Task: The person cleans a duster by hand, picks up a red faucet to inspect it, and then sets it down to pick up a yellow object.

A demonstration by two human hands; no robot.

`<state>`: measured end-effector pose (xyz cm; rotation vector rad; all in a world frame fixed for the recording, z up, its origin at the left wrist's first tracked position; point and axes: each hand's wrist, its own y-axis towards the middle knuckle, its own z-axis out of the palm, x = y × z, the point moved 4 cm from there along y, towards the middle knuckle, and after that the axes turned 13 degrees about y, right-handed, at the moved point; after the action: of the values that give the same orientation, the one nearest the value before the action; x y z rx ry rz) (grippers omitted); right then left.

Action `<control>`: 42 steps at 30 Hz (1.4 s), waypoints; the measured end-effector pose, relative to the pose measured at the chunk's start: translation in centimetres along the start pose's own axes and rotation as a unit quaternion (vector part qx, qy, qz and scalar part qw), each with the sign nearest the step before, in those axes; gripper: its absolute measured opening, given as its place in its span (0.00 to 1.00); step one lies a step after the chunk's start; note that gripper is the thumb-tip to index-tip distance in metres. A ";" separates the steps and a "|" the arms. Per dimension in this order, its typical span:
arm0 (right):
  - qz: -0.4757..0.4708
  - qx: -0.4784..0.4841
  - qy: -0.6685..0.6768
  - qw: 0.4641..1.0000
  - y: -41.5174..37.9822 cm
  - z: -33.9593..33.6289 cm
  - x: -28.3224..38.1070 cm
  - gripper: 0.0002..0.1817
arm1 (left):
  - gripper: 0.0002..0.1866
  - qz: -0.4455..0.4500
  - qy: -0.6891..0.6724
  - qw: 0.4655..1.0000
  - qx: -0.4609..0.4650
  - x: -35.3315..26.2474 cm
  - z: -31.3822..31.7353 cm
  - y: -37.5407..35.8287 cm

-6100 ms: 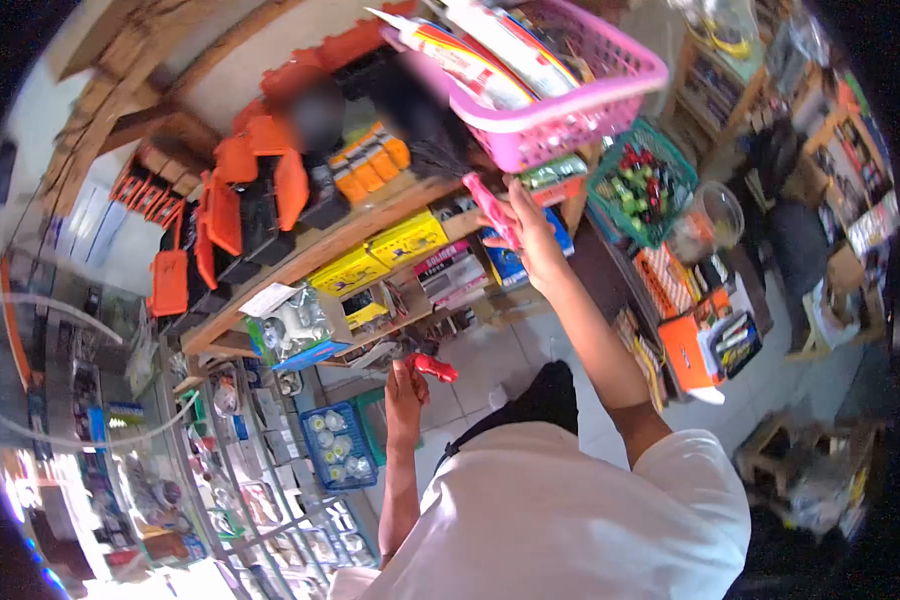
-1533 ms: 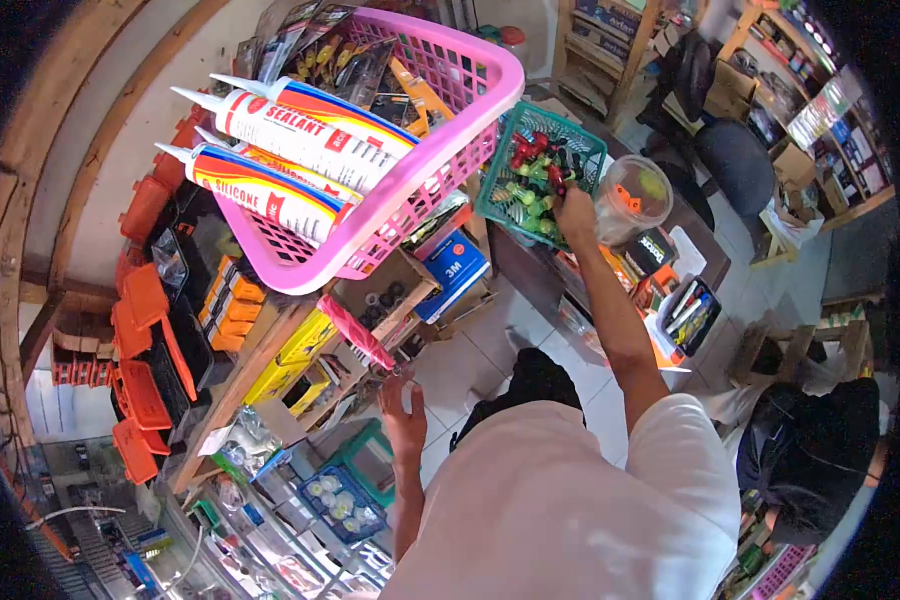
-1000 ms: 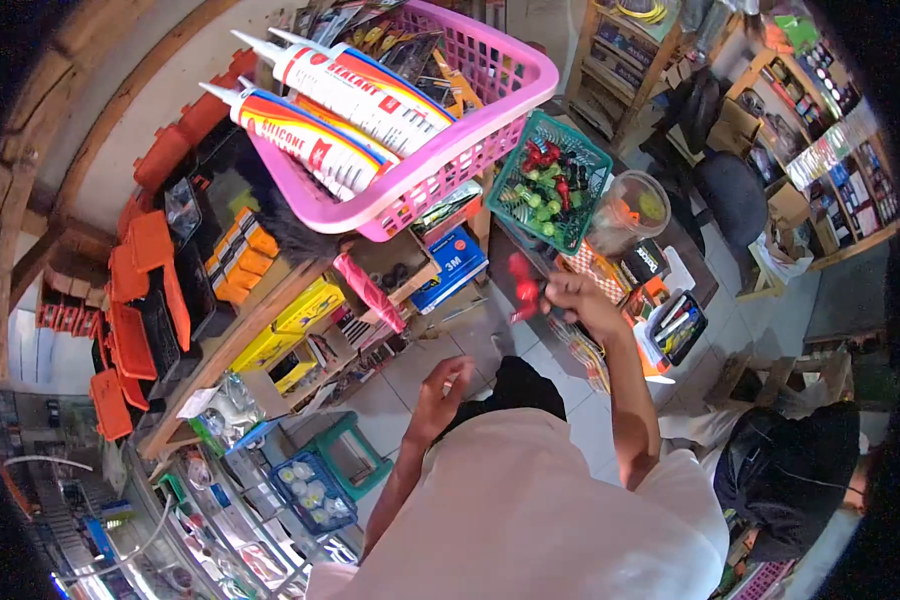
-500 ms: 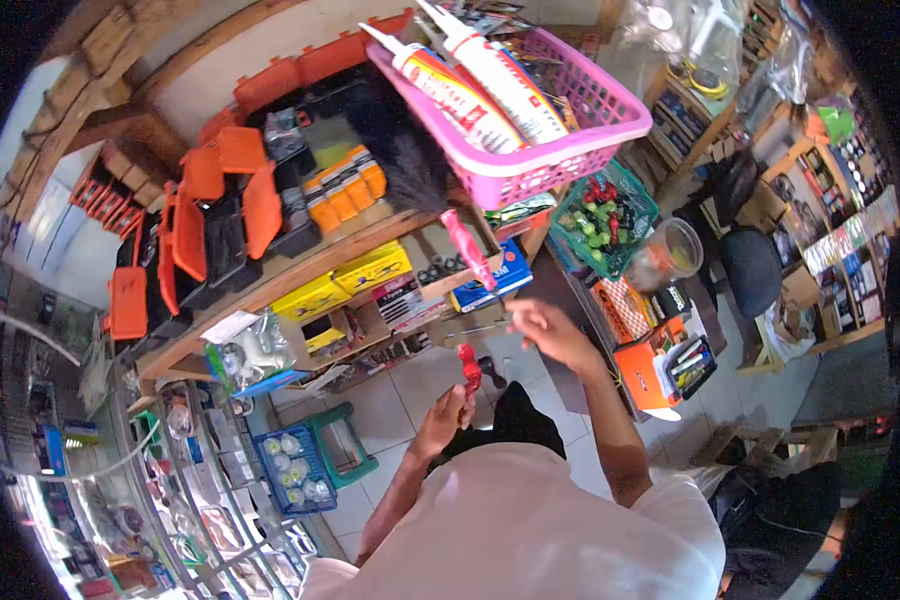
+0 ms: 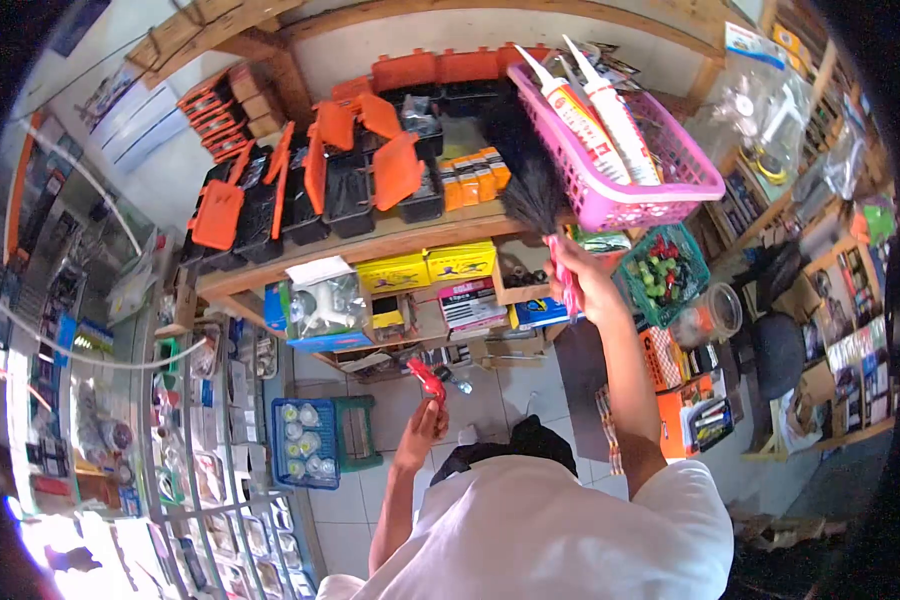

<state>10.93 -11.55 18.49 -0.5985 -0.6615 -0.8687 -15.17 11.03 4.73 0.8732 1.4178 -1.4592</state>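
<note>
My right hand (image 5: 588, 282) is closed around the pink handle of a feather duster (image 5: 536, 196). Its black feathers point up, beside the pink basket and over the shelf edge. Lower and to the left, my left hand (image 5: 425, 428) grips a red hand-held item (image 5: 427, 380) whose exact kind I cannot make out. That item stands out above the fist, over the tiled floor in front of the lower shelf.
White sealant cartridges (image 5: 622, 128) lean in the pink basket (image 5: 660, 208). Black bins with orange lids (image 5: 397, 170) line the wooden shelf (image 5: 350, 246). A green basket (image 5: 698, 262) is at right; a blue crate (image 5: 282, 465) stands on the floor at left.
My right hand has risen and closed on the duster's handle, which it was below before. My left hand still grips the red item, now farther left. The view has shifted.
</note>
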 end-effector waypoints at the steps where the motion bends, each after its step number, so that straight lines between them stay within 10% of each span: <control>1: -0.001 0.013 -0.015 1.000 -1.3 0.6 -0.9 0.15 | 0.19 0.013 0.008 1.000 -0.021 -0.5 -0.4 -0.1; 13: 0.004 0.000 -0.345 0.938 -17.4 -3.9 -18.9 0.10 | 0.23 0.099 -0.090 0.990 -0.050 -1.8 -3.1 4.7; 18: -0.025 -0.028 -0.391 0.920 -17.3 -2.3 -18.4 0.11 | 0.28 0.182 0.218 0.954 -0.100 2.8 0.4 5.9; 20: -0.035 -0.042 -0.365 0.929 -16.5 -2.5 -17.5 0.11 | 0.26 0.334 0.452 0.814 -0.143 -0.1 3.3 4.1; 21: -0.036 -0.041 -0.330 0.942 -16.1 -2.4 -16.9 0.12 | 0.24 0.169 0.199 0.965 -0.024 -0.3 3.6 4.7; 23: -0.068 -0.033 -0.315 0.946 -15.9 -1.9 -15.4 0.13 | 0.21 -0.016 -0.118 0.990 -0.069 -7.9 6.4 2.5; 28: -0.083 0.000 -0.409 0.909 -18.0 -6.7 -16.4 0.14 | 0.20 0.074 -0.099 0.991 -0.042 -7.4 2.0 5.7; 31: -0.087 0.002 -0.410 0.908 -17.4 -5.2 -14.7 0.14 | 0.19 0.133 0.157 0.969 -0.134 -1.7 1.1 5.3; 33: -0.099 0.026 -0.431 0.896 -16.0 -4.9 -14.1 0.12 | 0.23 0.211 0.503 0.833 -0.090 -1.2 4.2 2.8; 37: -0.096 0.032 -0.399 0.911 -14.9 -3.9 -12.3 0.11 | 0.27 0.279 0.539 0.790 -0.091 -0.7 5.4 2.4; 40: -0.070 0.072 -0.479 0.872 -16.1 -7.3 -13.3 0.12 | 0.27 0.306 0.838 0.434 -0.124 6.8 0.8 6.3; 42: -0.099 0.067 -0.469 0.875 -17.2 -8.3 -12.8 0.11 | 0.22 0.278 0.640 0.681 -0.224 0.5 -0.3 5.1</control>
<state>-7.28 -19.98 7.26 -0.8328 -1.6781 -0.6739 -10.58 11.59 2.39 1.9093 2.0044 0.2184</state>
